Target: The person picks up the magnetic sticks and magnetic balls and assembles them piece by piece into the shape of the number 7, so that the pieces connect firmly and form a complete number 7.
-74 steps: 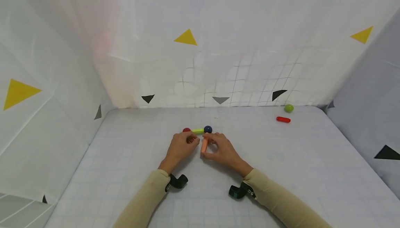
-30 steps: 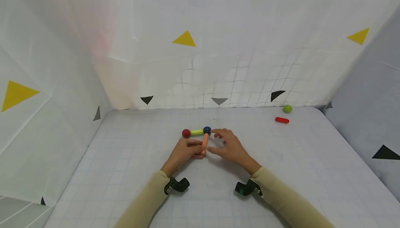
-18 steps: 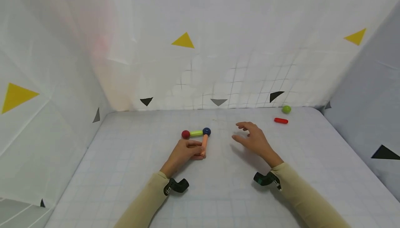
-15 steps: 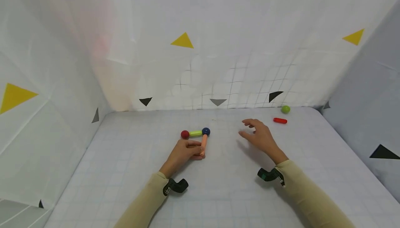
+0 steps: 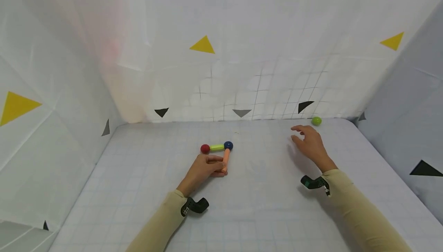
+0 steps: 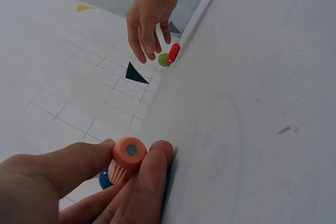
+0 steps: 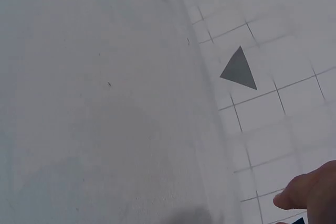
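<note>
My left hand (image 5: 203, 167) pinches an orange magnetic rod (image 5: 226, 156) between thumb and fingers. The far end of this rod meets a dark blue ball (image 5: 228, 145); its near end shows a grey metal disc in the left wrist view. From the blue ball a lime-yellow rod (image 5: 217, 148) runs left to a red ball (image 5: 205, 149), just beyond my left knuckles. My right hand (image 5: 312, 146) is above the right side of the table, thumb and fingers apart, holding nothing. It hides a red rod (image 6: 174, 52) from the head view; the left wrist view shows that rod.
A green ball (image 5: 316, 121) lies at the back right, close to the rear wall. White sheeting with yellow and dark triangles encloses the white table (image 5: 256, 198) at the back and both sides.
My left hand has taken over the orange rod, now joined to the blue ball. My right hand has let go and moved right, toward the red rod and green ball.
</note>
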`<action>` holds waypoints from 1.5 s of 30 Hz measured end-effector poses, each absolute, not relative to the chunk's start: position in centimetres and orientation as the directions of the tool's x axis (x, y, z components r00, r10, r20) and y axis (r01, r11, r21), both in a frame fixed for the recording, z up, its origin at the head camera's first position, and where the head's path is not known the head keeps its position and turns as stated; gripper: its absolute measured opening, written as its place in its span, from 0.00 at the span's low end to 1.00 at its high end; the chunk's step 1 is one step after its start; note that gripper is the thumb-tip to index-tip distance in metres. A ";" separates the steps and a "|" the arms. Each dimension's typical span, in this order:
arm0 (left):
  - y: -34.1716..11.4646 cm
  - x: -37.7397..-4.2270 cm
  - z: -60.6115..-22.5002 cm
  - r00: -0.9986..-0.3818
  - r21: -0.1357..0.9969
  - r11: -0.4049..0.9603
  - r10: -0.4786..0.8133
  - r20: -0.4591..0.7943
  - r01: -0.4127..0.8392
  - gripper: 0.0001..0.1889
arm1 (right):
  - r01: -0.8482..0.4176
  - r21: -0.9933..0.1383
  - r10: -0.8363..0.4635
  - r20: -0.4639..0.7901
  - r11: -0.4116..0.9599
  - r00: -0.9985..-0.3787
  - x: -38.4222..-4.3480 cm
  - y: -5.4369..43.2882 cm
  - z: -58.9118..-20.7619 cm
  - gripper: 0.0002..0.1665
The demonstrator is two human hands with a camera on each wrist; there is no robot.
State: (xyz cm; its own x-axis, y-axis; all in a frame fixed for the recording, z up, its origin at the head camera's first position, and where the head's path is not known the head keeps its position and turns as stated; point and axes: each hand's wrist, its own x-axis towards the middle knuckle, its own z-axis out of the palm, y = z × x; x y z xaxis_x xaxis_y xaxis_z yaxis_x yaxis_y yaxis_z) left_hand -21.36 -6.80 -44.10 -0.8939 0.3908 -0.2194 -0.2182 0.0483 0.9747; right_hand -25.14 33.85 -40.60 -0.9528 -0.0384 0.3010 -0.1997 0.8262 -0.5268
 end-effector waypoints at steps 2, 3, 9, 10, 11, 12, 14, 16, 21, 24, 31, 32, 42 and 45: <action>-6.8 -21.3 -44.2 -0.894 0.974 0.056 0.387 -0.226 -0.222 0.20 | -0.202 -0.521 -0.023 0.329 0.829 -0.944 -25.3 34.4 -40.8 0.18; -6.8 -21.3 -44.3 -0.894 0.973 0.059 0.385 -0.227 -0.222 0.20 | -0.193 -0.522 -0.009 0.335 0.831 -0.942 -25.4 34.7 -40.8 0.18; -6.9 -21.1 -44.3 -0.894 0.977 0.037 0.397 -0.207 -0.211 0.21 | -0.069 -0.533 0.101 0.283 0.843 -0.954 -26.0 36.2 -41.2 0.20; -6.9 -21.1 -44.3 -0.894 0.977 0.034 0.398 -0.206 -0.210 0.21 | -0.042 -0.531 0.116 0.260 0.846 -0.959 -26.1 36.5 -41.3 0.22; -6.9 -21.1 -44.3 -0.894 0.977 0.033 0.398 -0.207 -0.212 0.20 | -0.011 -0.525 0.130 0.230 0.851 -0.964 -26.2 36.7 -41.4 0.23; -6.9 -21.1 -44.4 -0.894 0.977 0.037 0.397 -0.209 -0.212 0.20 | 0.013 -0.521 0.141 0.206 0.853 -0.968 -26.2 37.0 -41.5 0.24; -6.9 -21.2 -44.4 -0.895 0.976 0.043 0.392 -0.212 -0.212 0.20 | 0.062 -0.518 0.165 0.156 0.853 -0.974 -26.3 37.3 -41.6 0.26; -6.8 -21.2 -44.4 -0.896 0.976 0.044 0.391 -0.212 -0.211 0.20 | 0.093 -0.515 0.181 0.123 0.852 -0.976 -26.4 37.5 -41.5 0.28; -6.8 -21.2 -44.3 -0.896 0.977 0.025 0.394 -0.202 -0.210 0.20 | 0.134 -0.508 0.200 0.076 0.851 -0.977 -26.6 37.8 -41.2 0.31; -6.8 -21.2 -44.3 -0.897 0.977 0.032 0.391 -0.207 -0.212 0.20 | 0.161 -0.498 0.213 0.047 0.852 -0.976 -26.6 38.0 -41.2 0.32; -6.8 -21.4 -44.5 -0.896 0.976 0.033 0.392 -0.209 -0.214 0.19 | 0.203 -0.482 0.225 -0.011 0.852 -0.974 -26.6 38.2 -41.6 0.30; -6.8 -21.4 -44.5 -0.896 0.976 0.031 0.392 -0.208 -0.214 0.20 | 0.198 -0.487 0.223 -0.007 0.851 -0.975 -26.6 38.2 -41.7 0.30; -6.8 -21.3 -44.3 -0.902 0.979 0.060 0.381 -0.204 -0.196 0.20 | 0.088 -0.509 0.169 0.114 0.856 -0.979 -26.5 38.4 -42.0 0.21; -6.8 -21.3 -44.2 -0.902 0.979 0.065 0.382 -0.203 -0.192 0.21 | 0.074 -0.504 0.164 0.136 0.860 -0.977 -26.4 38.5 -42.1 0.19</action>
State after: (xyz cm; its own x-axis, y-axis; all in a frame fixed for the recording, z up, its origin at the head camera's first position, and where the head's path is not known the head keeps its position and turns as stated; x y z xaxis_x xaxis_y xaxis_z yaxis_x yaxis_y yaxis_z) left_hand -21.26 -6.81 -44.17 -0.9017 0.3820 -0.2025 -0.1923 0.0652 0.9792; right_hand -26.43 38.54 -42.09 -0.9771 0.1640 0.1356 0.0744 0.8604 -0.5041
